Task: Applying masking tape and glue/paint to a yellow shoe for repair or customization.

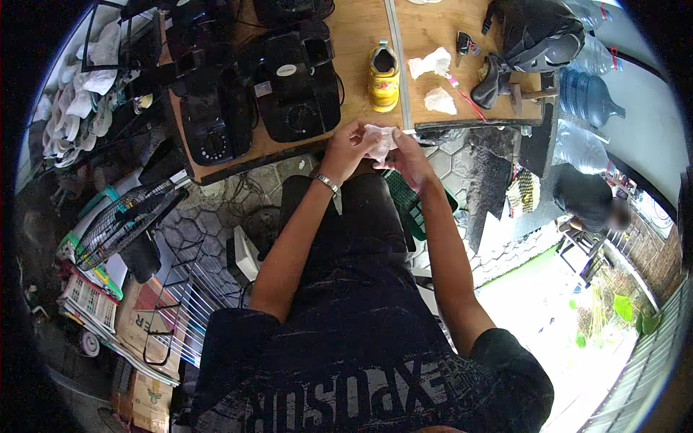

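Note:
Between my two hands, at the table's near edge, is a crumpled piece of thin white paper (380, 141). My left hand (345, 153), with a metal watch or bracelet at its wrist, pinches the paper's left side. My right hand (410, 162) has thumb and fingers on the right side of it. Just beyond the hands a small yellow shoe (384, 81) stands on the wooden table (361, 43). To its right lie two more crumpled white papers (432, 63). What is inside the paper, if anything, is hidden.
Black boxy appliances (297, 94) fill the table's left part. Right of the papers are a hammer (530, 94), dark items and a black bag (541, 36). A green basket (404, 198) is below my hands. A fan (126, 224) stands left; a person (583, 198) sits far right.

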{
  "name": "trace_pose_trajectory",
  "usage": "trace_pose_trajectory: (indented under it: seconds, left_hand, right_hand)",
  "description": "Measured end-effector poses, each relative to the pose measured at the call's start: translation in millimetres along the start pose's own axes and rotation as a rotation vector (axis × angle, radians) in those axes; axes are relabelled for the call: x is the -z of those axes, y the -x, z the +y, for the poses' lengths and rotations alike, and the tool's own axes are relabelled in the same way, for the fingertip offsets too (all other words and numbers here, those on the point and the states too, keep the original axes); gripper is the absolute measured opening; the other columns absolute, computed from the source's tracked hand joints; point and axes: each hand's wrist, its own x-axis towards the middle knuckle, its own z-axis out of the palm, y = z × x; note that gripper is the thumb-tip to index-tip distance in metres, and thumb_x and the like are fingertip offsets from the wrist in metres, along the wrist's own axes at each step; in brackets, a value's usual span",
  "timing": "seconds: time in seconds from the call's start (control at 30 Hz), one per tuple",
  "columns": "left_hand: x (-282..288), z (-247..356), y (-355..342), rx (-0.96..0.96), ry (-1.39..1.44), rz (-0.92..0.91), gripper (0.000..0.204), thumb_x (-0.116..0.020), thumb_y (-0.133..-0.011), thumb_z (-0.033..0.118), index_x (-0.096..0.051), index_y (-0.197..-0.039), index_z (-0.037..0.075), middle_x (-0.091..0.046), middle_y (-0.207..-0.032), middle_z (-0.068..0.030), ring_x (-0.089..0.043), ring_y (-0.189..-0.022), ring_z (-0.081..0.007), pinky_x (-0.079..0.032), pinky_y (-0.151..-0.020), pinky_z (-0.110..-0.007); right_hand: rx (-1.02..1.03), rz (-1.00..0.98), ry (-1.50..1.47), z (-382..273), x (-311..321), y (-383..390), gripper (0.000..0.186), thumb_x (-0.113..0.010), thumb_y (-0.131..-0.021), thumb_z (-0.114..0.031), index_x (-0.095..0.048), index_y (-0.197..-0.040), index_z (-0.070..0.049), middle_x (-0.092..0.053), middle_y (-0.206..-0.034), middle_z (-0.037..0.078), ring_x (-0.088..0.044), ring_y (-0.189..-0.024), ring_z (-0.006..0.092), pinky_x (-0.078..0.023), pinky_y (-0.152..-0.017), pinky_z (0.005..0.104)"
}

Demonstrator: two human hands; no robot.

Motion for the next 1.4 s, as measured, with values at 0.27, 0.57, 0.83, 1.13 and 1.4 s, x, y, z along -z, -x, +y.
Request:
trace_pose_trajectory:
  seconds: [0.27, 0.57, 0.83, 1.13, 1.4]
  left_hand:
    - [-5, -1, -4, 0.100, 0.164, 0.080, 0.025, -0.067, -0.089, 0.014, -0.057, -0.106, 0.000, -0.062, -0.096, -0.0058, -0.063, -0.086, -0.0127, -0.056, -0.075, -0.028]
    - [-5, -1, -6, 0.164, 0.354, 0.086, 0.028, -0.063, -0.091, 0.017, -0.054, -0.113, 0.003, -0.061, -0.108, -0.0063, -0.062, -0.099, -0.0178, -0.057, -0.082, -0.033]
    - [-15, 2, -7, 0.306, 0.200, -0.131, 0.031, -0.064, -0.091, 0.021, -0.057, -0.113, 0.001, -0.065, -0.106, -0.0066, -0.065, -0.089, -0.0147, -0.057, -0.079, -0.029]
    - [-10, -3, -8, 0.283, 0.227, -0.083, 0.030, -0.067, -0.090, 0.021, -0.061, -0.111, -0.001, -0.065, -0.103, -0.0044, -0.064, -0.088, -0.0116, -0.057, -0.079, -0.025]
    - [2, -6, -5, 0.276, 0.287, -0.044, 0.029, -0.069, -0.088, 0.018, -0.061, -0.109, 0.000, -0.065, -0.103, -0.0054, -0.064, -0.090, -0.0112, -0.056, -0.083, -0.026]
  right_hand:
    - [0.172, 0.289, 0.101, 8, 6, -14, 0.024, -0.058, -0.096, -0.026, -0.060, -0.107, -0.005, -0.065, -0.094, 0.003, -0.063, -0.080, 0.0122, -0.054, -0.069, 0.0269]
    - [0.322, 0.320, -0.115, 11, 17, -7, 0.027, -0.064, -0.090, -0.010, -0.057, -0.116, -0.002, -0.064, -0.100, 0.005, -0.063, -0.087, 0.0129, -0.054, -0.074, 0.0259]
    - [0.414, 0.225, 0.114, 9, 21, 0, 0.030, -0.066, -0.088, -0.004, -0.056, -0.116, 0.000, -0.066, -0.098, 0.007, -0.064, -0.088, 0.0132, -0.053, -0.077, 0.0259]
    - [0.655, 0.513, 0.158, 9, 33, 0, 0.020, -0.069, -0.086, -0.003, -0.061, -0.103, 0.003, -0.066, -0.095, 0.007, -0.063, -0.086, 0.0127, -0.054, -0.079, 0.0270]
    - [0.833, 0.845, 0.949, -17, 70, 18, 0.032, -0.070, -0.084, -0.011, -0.062, -0.113, -0.002, -0.064, -0.107, 0.012, -0.059, -0.101, 0.0241, -0.046, -0.091, 0.0375]
